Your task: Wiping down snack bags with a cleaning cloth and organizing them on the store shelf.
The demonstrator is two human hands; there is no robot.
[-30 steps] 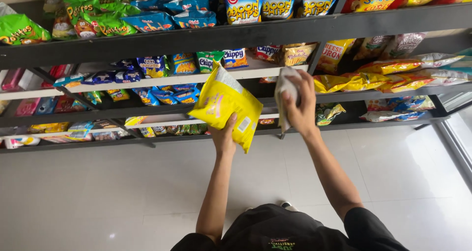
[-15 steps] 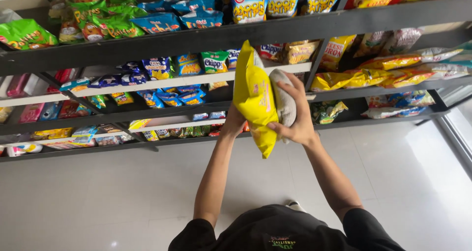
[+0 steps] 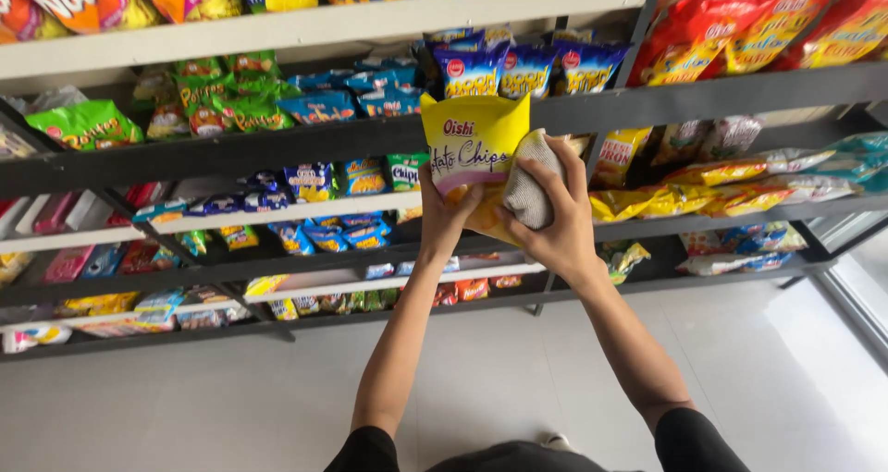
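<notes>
At centre frame, before the shelves (image 3: 277, 144) | left hand (image 3: 446, 215) fingers grip yellow chip bag (image 3: 474, 139) from below, holding it upright | right hand (image 3: 555, 218) fingers press grey cloth (image 3: 527, 190) against bag's side, as if wiping.

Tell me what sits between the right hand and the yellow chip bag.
In the head view, a grey cloth lies between the right hand and the yellow chip bag, pressed against the bag's face. The left hand grips the bag directly.
</notes>
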